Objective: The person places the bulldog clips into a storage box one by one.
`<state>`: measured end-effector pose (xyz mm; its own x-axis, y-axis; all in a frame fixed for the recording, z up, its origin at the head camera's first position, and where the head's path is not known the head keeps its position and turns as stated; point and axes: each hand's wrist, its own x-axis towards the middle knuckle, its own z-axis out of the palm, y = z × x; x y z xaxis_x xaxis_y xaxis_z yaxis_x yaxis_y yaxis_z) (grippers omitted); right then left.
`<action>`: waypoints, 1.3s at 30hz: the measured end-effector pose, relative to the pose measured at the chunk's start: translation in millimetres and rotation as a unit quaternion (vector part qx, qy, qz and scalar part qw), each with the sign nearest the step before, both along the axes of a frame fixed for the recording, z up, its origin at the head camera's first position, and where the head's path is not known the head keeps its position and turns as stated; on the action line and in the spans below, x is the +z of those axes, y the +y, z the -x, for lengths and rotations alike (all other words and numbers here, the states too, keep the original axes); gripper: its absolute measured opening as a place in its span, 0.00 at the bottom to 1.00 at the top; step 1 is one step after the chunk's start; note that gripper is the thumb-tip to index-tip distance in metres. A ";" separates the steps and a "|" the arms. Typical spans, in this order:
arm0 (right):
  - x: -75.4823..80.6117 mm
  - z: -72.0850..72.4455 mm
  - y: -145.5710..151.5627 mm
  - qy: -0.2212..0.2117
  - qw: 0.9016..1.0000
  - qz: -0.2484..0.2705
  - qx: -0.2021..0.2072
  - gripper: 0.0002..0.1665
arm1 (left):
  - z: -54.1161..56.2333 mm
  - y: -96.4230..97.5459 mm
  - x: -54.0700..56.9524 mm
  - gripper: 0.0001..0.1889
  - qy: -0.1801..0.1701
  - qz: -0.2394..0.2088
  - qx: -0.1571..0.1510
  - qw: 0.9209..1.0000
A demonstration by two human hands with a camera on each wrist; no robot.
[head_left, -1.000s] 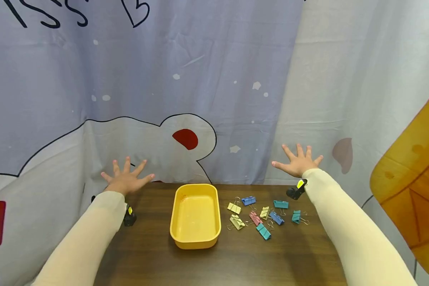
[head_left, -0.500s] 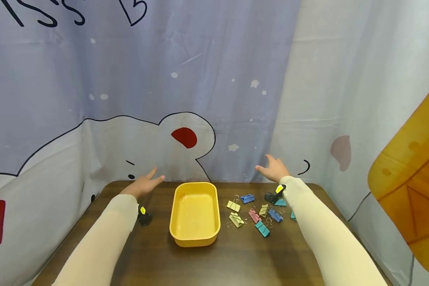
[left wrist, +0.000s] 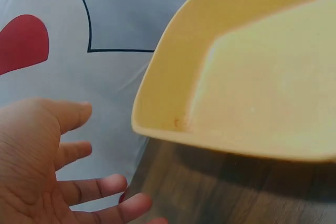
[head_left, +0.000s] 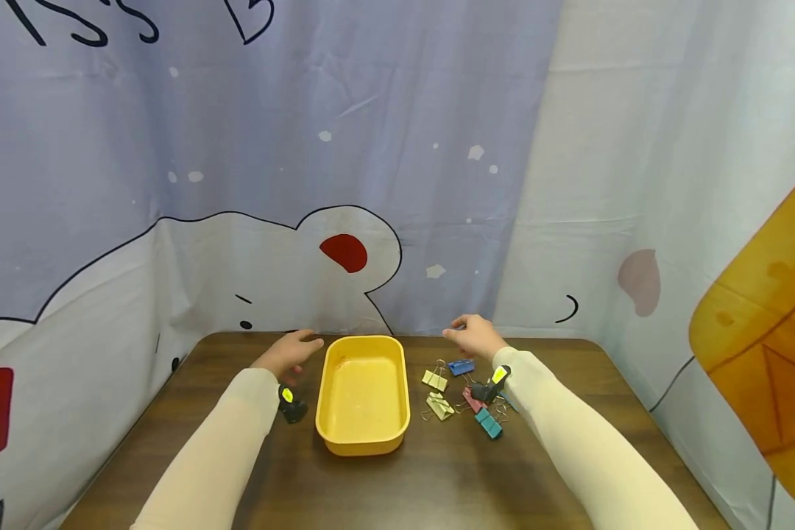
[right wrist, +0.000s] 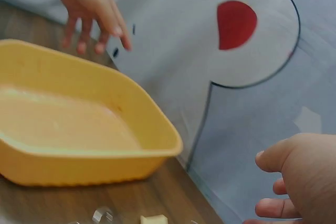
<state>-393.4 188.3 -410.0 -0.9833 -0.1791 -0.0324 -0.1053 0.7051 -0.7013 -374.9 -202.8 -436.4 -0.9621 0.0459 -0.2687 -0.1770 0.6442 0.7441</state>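
A yellow plastic tub (head_left: 363,446) stands on the dark wooden table, with nothing in it. My left hand (head_left: 288,353) hovers just left of the tub's far left corner, fingers loosely spread and holding nothing; the left wrist view shows a gap between its fingertips and the tub's rim (left wrist: 137,124). Over the far side of the table is my right hand (head_left: 478,338), also holding nothing, its fingers relaxed. Below it lie several binder clips: a blue clip (head_left: 461,367), two yellow clips (head_left: 440,406), a pink clip (head_left: 472,400) and a teal clip (head_left: 488,423). My right forearm hides others.
A printed curtain (head_left: 271,280) hangs right behind the table's far edge. On the right side hangs an orange and yellow shape (head_left: 768,353). Black wrist cameras are strapped on both sleeves. Bare table top (head_left: 384,493) extends in front of the tub.
Both hands have come inward and down from wide, spread-finger poses: the left toward the tub, the right leftward over the clips. The tub and clips have stayed put.
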 end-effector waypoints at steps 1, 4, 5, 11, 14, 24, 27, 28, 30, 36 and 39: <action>-1.9 -1.5 -4.0 -0.009 1.000 0.017 0.001 0.29 | -0.3 1.2 -1.2 0.36 0.000 -0.005 0.002 1.000; -6.5 -6.4 -15.6 -0.031 0.998 0.054 0.005 0.26 | -1.7 4.6 -4.6 0.34 0.001 -0.024 0.012 1.000; -8.0 -8.1 -19.3 -0.036 0.997 0.063 0.007 0.26 | -2.1 5.8 -5.8 0.33 0.000 -0.030 0.014 0.999; -18.1 -16.5 -39.0 -0.070 0.993 0.097 0.010 0.23 | 0.4 13.4 -13.5 0.30 0.003 -0.052 0.027 0.998; -23.4 -22.8 -48.2 -0.087 0.990 0.110 0.018 0.22 | 2.9 17.0 -17.4 0.30 -0.001 -0.057 0.036 0.998; -41.2 -48.4 -75.4 -0.146 0.980 0.131 0.034 0.25 | 3.3 25.3 -23.2 0.29 -0.017 -0.096 0.037 0.995; -46.5 -53.2 -79.5 -0.145 0.980 0.129 0.043 0.29 | 1.6 29.2 -24.5 0.29 -0.013 -0.103 0.038 0.994; -48.4 -54.6 -80.3 -0.142 0.980 0.129 0.045 0.30 | 1.1 30.6 -25.3 0.29 -0.009 -0.102 0.039 0.994; -52.0 -56.7 -81.0 -0.140 0.979 0.139 0.046 0.31 | -0.3 33.2 -25.9 0.29 0.002 -0.096 0.040 0.995; -59.2 -61.4 -81.4 -0.138 0.973 0.180 0.040 0.32 | -1.9 35.5 -29.9 0.30 0.019 -0.087 0.049 0.995; -59.7 -66.3 -80.6 -0.136 0.971 0.195 0.036 0.32 | -1.7 36.1 -31.8 0.30 0.013 -0.094 0.055 0.994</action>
<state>-327.1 107.7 -469.6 -0.9324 -0.2978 -0.2049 0.0821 0.3774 -0.9224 -373.2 -166.6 -468.2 -0.9704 -0.0117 -0.2411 -0.2181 0.4709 0.8548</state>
